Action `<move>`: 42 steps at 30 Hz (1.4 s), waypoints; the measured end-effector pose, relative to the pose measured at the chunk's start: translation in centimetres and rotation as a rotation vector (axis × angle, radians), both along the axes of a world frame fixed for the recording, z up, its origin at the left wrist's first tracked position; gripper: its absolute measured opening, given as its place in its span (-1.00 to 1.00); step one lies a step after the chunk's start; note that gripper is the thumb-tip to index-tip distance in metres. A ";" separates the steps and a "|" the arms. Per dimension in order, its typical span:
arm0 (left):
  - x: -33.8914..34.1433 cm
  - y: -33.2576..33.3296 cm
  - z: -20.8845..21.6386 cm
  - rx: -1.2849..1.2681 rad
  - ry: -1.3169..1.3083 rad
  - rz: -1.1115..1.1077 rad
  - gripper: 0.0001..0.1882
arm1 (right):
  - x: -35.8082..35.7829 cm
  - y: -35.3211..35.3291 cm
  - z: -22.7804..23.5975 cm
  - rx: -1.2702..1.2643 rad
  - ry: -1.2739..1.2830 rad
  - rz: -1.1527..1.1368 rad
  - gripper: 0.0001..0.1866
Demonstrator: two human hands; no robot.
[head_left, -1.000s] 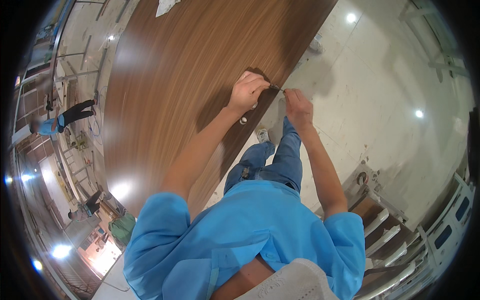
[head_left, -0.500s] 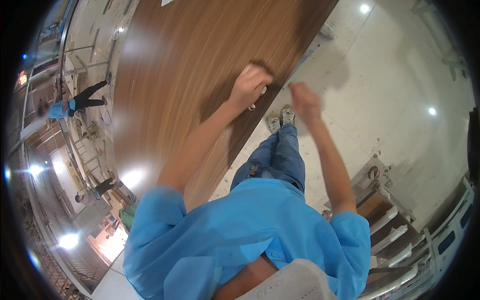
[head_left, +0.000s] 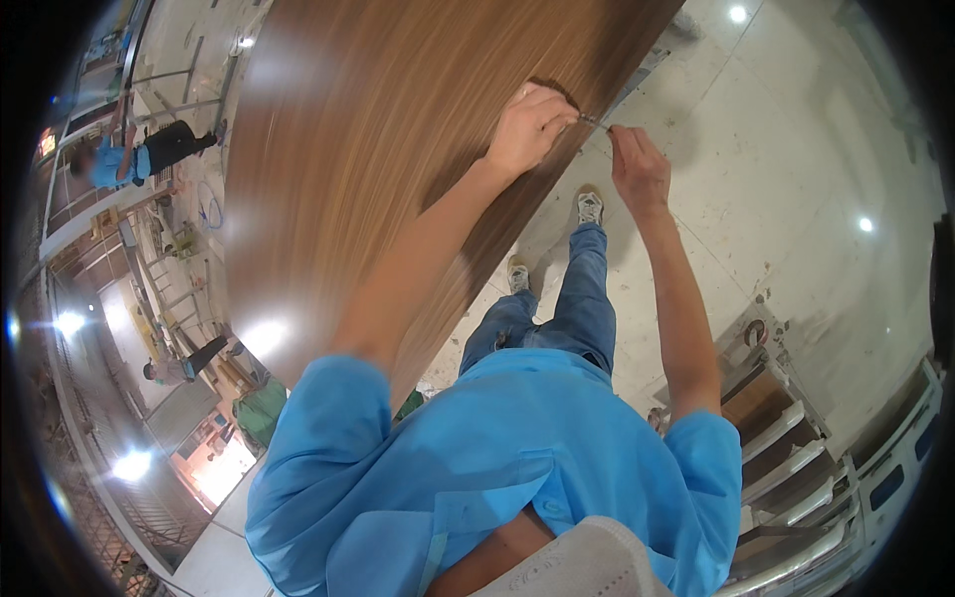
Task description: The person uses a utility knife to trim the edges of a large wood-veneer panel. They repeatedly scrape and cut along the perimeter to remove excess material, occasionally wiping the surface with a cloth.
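The broad, flat board [head_left: 378, 149] had a brown face streaked with fine, wood-like grain, and the pale floor [head_left: 796, 169] beside it had a dull shine. Near the board's long edge, a thin, dark, rod-like piece [head_left: 594, 121] (too small to identify) spanned the gap between the hands. The left hand [head_left: 532, 129], curled above the board, pinched one end between thumb and fingers. The right hand [head_left: 642, 171], out past the edge, pressed its fingertips together on the other. Both forearms reached forward, the left slanting across the board.
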State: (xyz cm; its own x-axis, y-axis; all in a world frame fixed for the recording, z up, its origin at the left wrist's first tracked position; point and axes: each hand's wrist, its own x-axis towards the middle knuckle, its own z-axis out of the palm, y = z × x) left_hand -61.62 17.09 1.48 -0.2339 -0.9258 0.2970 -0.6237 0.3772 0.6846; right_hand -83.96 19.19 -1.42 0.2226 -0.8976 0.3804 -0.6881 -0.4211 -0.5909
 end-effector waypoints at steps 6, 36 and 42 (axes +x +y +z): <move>4.7 10.1 -0.4 0.005 -0.006 0.001 -0.90 | 4.3 9.6 0.3 0.018 0.015 0.046 -0.87; 5.3 14.5 -0.5 -0.070 -0.075 -0.005 -0.88 | 5.4 14.3 -1.7 -0.048 0.110 -0.063 -0.89; 7.4 19.4 -0.3 -0.066 -0.105 -0.011 -0.91 | 7.7 19.4 -0.3 -0.053 0.032 -0.023 -0.90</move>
State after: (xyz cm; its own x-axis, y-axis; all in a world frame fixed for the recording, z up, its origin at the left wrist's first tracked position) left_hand -54.24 36.52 1.22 -0.2767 -0.9023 0.3305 -0.6868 0.4263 0.5888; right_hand -76.25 38.64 -1.71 0.2150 -0.8814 0.4206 -0.7163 -0.4350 -0.5456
